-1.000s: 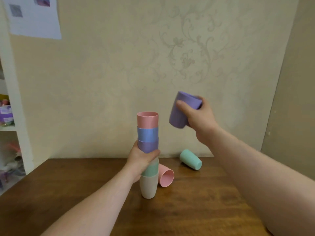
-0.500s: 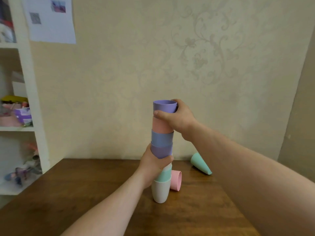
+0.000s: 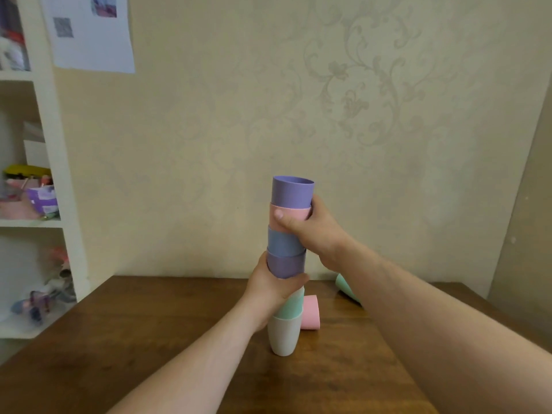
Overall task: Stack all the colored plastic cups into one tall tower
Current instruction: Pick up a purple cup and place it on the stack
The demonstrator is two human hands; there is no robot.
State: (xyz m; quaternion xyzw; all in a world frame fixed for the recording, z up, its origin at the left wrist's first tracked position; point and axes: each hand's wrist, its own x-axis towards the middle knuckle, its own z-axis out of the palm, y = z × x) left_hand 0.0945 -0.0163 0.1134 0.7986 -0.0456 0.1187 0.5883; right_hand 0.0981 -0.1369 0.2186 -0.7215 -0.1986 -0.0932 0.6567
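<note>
A tower of nested cups (image 3: 285,243) stands upright on the wooden table (image 3: 149,339). From the bottom it shows a white cup (image 3: 282,336), a mint cup, a purple cup, a blue cup, a pink cup and a purple top cup (image 3: 291,191). My left hand (image 3: 274,286) grips the tower around its middle, below the lower purple cup. My right hand (image 3: 313,231) wraps the pink and blue cups just under the top one. A loose pink cup (image 3: 311,313) lies on its side behind the tower. A loose mint cup (image 3: 345,286) lies further right, partly hidden by my right arm.
A patterned wall rises right behind the table's far edge. White shelves (image 3: 56,180) with clutter stand at the left, beside the table's left edge. A sheet of paper (image 3: 89,34) hangs on the wall at upper left.
My right hand brought the purple cup from the air at the right onto the tower's top, then slid down to grip the pink and blue cups. The left hand kept its hold.
</note>
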